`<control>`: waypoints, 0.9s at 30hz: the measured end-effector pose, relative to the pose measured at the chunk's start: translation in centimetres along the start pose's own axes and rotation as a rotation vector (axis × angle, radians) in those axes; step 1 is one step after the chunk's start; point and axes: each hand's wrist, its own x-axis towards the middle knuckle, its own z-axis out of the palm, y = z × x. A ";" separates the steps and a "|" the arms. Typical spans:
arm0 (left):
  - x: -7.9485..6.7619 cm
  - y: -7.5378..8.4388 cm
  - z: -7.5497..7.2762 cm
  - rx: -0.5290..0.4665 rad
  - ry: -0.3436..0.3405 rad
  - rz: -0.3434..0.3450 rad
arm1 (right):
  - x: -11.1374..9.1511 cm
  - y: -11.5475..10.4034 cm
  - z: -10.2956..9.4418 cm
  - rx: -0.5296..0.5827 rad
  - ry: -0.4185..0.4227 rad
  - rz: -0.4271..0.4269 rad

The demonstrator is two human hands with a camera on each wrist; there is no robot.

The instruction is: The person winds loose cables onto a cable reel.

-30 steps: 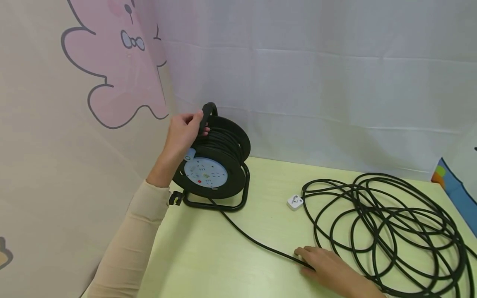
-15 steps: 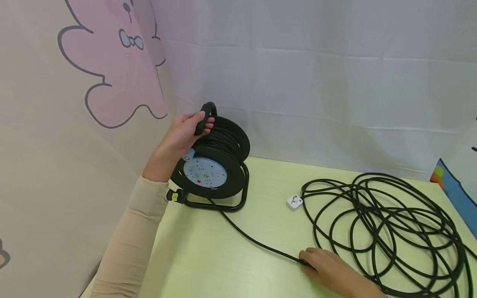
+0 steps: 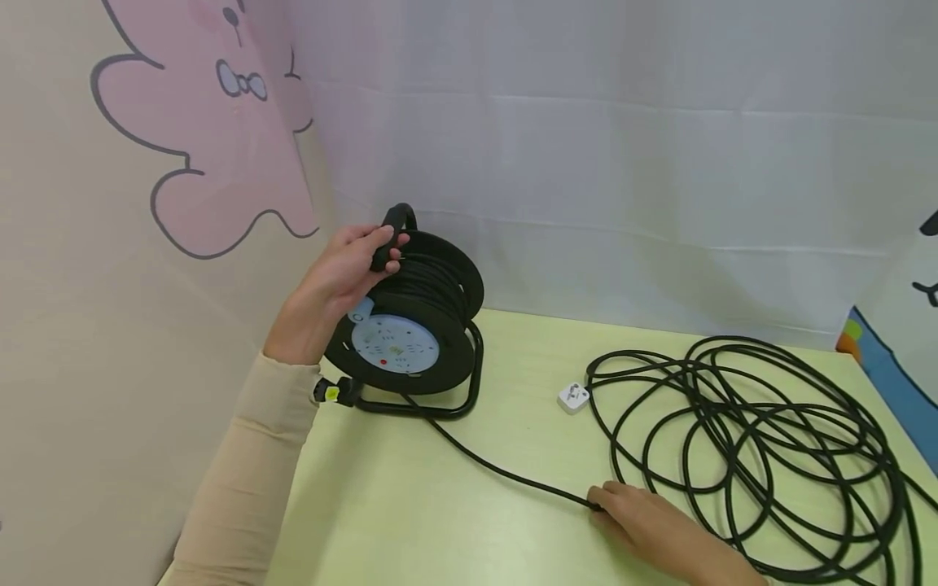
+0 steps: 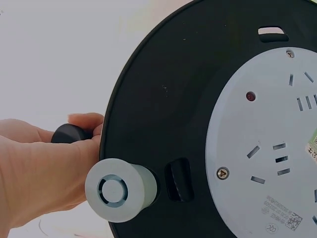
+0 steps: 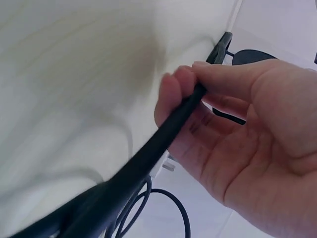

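A black cable reel (image 3: 452,350) with a pale blue round socket panel (image 3: 396,344) stands on its tube frame at the table's left. My left hand (image 3: 340,273) grips the reel's black top handle (image 3: 396,218), thumb on the near side and fingertips on the far side. Close by that hand in the left wrist view is the pale crank knob (image 4: 114,191). From under the reel a black cable (image 3: 506,472) runs across the table to my right hand (image 3: 652,521), whose thumb and fingers pinch it near the tabletop. Part of the cable is wound on the drum.
Loose loops of the same cable (image 3: 898,496) spread over the right side of the pale yellow table (image 3: 410,521). A white plug (image 3: 574,397) lies at their left edge. White cloth (image 3: 623,179) hangs behind the table, and a printed curtain (image 3: 110,342) is at the left.
The right fingers have drawn together around the cable. The left hand's fingers have wrapped further round the handle. The whole head view has shifted slightly, with the reel and loops appearing further left.
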 end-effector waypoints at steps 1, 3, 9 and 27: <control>-0.1 0.0 -0.1 -0.003 0.004 -0.002 | 0.0 0.0 -0.1 -0.004 0.006 -0.004; -0.2 -0.1 -0.2 -0.004 0.011 -0.006 | -0.1 0.1 -0.2 -0.014 0.026 -0.022; -0.7 0.0 0.0 -0.008 -0.002 -0.020 | -0.6 0.6 -0.9 -0.031 0.040 -0.001; -3.6 -0.4 0.4 0.058 -0.075 -0.012 | -1.3 2.0 -3.5 0.021 0.066 0.048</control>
